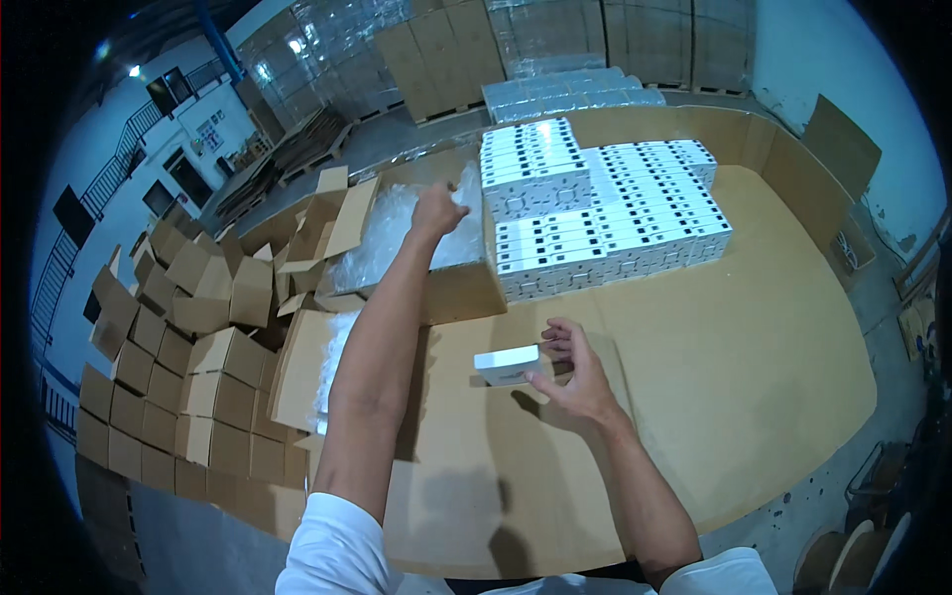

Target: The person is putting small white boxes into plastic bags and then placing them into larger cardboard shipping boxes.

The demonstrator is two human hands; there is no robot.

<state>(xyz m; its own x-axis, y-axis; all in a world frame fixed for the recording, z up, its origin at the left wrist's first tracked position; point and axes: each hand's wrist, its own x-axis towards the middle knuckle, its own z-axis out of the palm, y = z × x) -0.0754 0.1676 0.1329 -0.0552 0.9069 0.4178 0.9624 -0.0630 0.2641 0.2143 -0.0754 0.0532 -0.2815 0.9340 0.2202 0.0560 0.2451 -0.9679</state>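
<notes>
My right hand point(580, 377) holds a small white box point(508, 365) by its right end, just above the cardboard-covered table. Its thumb is at the box's lower edge and its fingers curve behind. My left arm stretches far forward, and my left hand point(438, 210) is over an open carton point(466, 290) filled with clear plastic bags point(392, 223). The fingers there are bent together at the bags, and clear film stands up beside them. Right of that carton are stacked rows of white boxes point(615, 213) with dark square marks, higher at the left end.
Many open brown cartons point(213, 397) are stacked along the left. More clear plastic point(337, 357) lies in a carton beside my left forearm. A cardboard wall point(813, 208) rims the table's far and right sides. Wrapped pallets point(555, 45) stand behind it.
</notes>
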